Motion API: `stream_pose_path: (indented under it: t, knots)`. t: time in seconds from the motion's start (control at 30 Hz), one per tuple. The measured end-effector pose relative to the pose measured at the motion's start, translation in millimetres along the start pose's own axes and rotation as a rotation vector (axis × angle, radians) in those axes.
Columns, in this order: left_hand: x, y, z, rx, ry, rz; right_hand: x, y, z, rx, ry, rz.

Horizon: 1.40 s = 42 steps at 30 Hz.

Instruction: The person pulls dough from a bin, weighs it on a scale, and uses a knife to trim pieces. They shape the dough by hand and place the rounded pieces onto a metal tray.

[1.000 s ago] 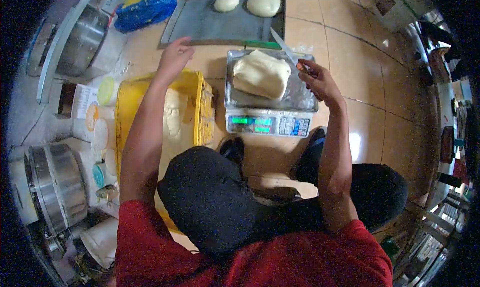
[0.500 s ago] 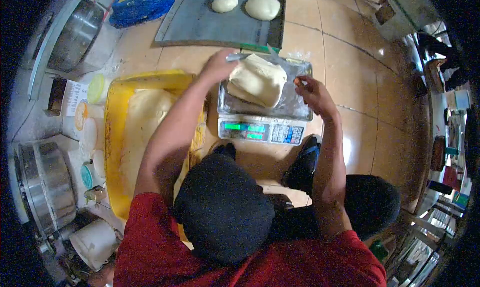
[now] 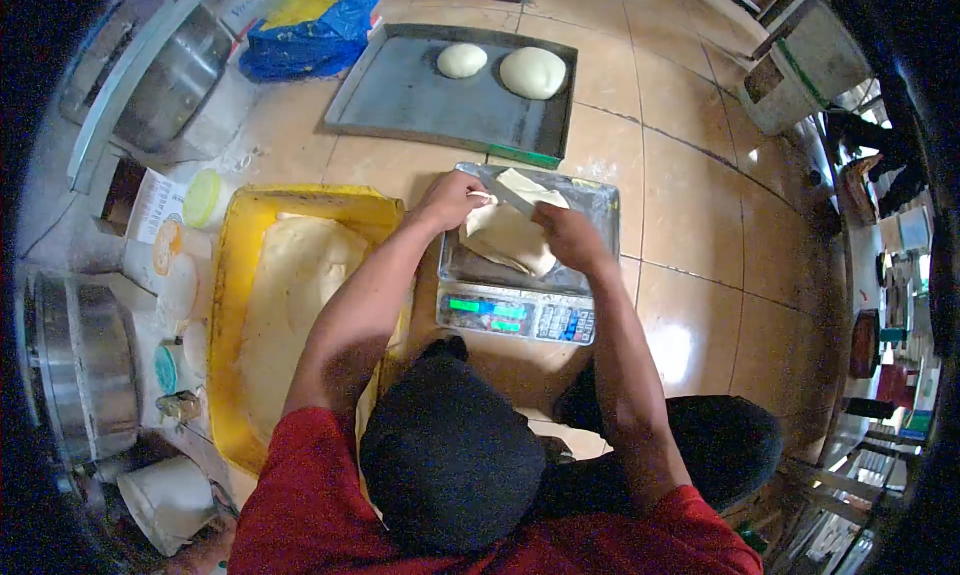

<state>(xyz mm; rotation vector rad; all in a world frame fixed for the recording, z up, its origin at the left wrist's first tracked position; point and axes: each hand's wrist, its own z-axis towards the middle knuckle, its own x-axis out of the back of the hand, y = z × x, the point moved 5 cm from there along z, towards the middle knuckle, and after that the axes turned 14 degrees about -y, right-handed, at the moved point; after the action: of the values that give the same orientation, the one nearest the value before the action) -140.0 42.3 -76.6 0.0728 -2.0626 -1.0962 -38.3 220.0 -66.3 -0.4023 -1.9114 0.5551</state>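
Observation:
A pale slab of dough (image 3: pixel 508 243) lies on the metal pan of a digital scale (image 3: pixel 515 313), whose green display is lit. My left hand (image 3: pixel 452 201) is closed on the dough's upper left edge, fingers pinched together. In my right hand (image 3: pixel 572 237) is a knife (image 3: pixel 513 197), its flat blade slanting up and left across the top of the dough. The knife's handle is hidden in my fist. Left of the scale, a yellow tub (image 3: pixel 228 305) holds a large mass of dough (image 3: pixel 300 275).
Beyond the scale, a dark baking tray (image 3: pixel 400 90) carries two dough balls, the larger one (image 3: pixel 532 73) at right. A blue plastic bag (image 3: pixel 310 45) sits at the far left. Lidded containers (image 3: pixel 203 199) and a metal pot (image 3: pixel 95 360) line the left side. Tiled floor lies to the right.
My right hand has moved left and in over the dough, bringing the knife blade across it. My left hand has shifted onto the dough's edge. The camera view has tilted up somewhat.

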Motion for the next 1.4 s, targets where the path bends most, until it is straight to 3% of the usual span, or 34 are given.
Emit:
stream_pose_path:
  t: [0.13, 0.27, 0.33, 0.43, 0.53, 0.6, 0.67, 0.7, 0.77, 0.87, 0.93, 1.0, 1.07, 1.13, 1.17, 1.2, 1.23, 1.3, 1.33, 1.37, 1.4]
  knots:
    - [13, 15, -16, -0.008, 0.023, 0.036, -22, -40, 33, 0.045, 0.149, 0.119]
    - [43, 0, -18, -0.032, 0.038, 0.034, -21, -44, -9, 0.204, -0.082, 0.141]
    - [64, -13, -26, -0.146, 0.289, -0.242, -11, -38, -55, 0.166, -0.487, 0.281]
    - [93, -32, -76, -0.148, 0.591, -0.647, -3, -34, -66, 0.145, -0.556, 0.412]
    - [82, -115, -154, -0.188, 1.055, -1.179, 11, -29, -62, 0.263, -0.297, 0.669]
    - [46, -150, -214, 0.103, 1.187, -1.645, 8, -8, -59, 0.166, -0.172, 0.72]
    - [16, -174, -251, 0.404, 1.274, -1.589, 16, -6, -63, 0.027, -0.143, 0.586]
    - [16, -178, -254, 0.418, 1.257, -1.574, 15, -2, -60, 0.138, -0.061, 0.679]
    - [27, -178, -256, 0.191, 1.264, -1.314, 4, 17, -49, 0.113, 0.065, 0.668]
    - [57, -136, -209, 0.087, 1.011, -1.179, -7, 37, -43, 0.016, 0.247, 0.565]
    - [64, -83, -157, 0.084, 0.831, -0.993, -14, 53, -49, -0.237, 0.434, 0.407]
    - [61, -38, -100, 0.058, 0.581, -0.727, -30, 72, -47, -0.254, 0.462, 0.307]
    - [47, -12, -41, -0.018, 0.386, -0.373, -41, 73, -61, -0.463, 0.424, 0.131]
    - [24, 22, -1, -0.128, 0.245, -0.003, -61, 95, -64, -0.546, 0.436, 0.183]
    - [12, 33, 13, -0.146, 0.148, 0.027, -63, 94, -69, -0.59, 0.441, 0.204]
    - [-1, 45, 27, -0.148, 0.086, 0.192, -60, 85, -73, -0.623, 0.503, -0.005]
    - [-14, 51, 38, -0.088, 0.012, 0.257, -59, 77, -81, -0.639, 0.558, -0.152]
    - [-32, 61, 48, -0.042, -0.051, 0.317, -64, 59, -89, -0.339, 0.791, -0.398]
    - [-45, 55, 59, -0.009, -0.112, 0.378, -89, 81, -74, -0.332, 0.628, -0.28]
    - [-59, 54, 66, 0.018, -0.178, 0.441, -113, 78, -57, -0.189, 0.332, -0.37]
    - [-65, 51, 70, 0.074, -0.248, 0.408, -127, 67, -57, -0.213, 0.34, -0.36]
